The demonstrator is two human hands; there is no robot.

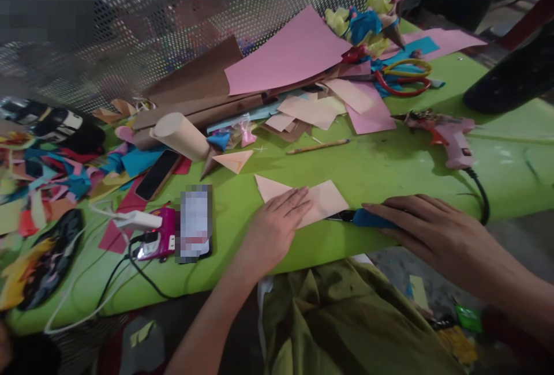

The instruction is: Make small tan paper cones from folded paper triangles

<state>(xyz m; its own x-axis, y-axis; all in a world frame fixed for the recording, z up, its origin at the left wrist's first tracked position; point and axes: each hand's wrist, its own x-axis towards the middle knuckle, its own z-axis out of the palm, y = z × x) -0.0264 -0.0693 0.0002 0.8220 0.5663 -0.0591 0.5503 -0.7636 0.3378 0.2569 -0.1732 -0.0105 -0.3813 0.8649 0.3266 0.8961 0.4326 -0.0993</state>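
Observation:
A folded pale pink sheet of paper (325, 197) lies on the green table near its front edge. My left hand (281, 213) rests flat on the paper's left part, fingers stretched out and holding it down. In my right hand (426, 222) is a blue-handled knife (373, 218), gripped by its handle. Its dark, narrow blade points left and meets the paper's lower right edge, partly under it. Just beyond the paper lies a small folded peach paper triangle (235, 160).
Behind are a pencil (319, 146), paper scraps (309, 111), a cardboard tube (180, 134), scissors (404, 78) and large pink paper (289, 55). A glue gun (454, 137) lies right. Left are two phones (158, 175), a magenta power adapter (164, 231) and trailing cables.

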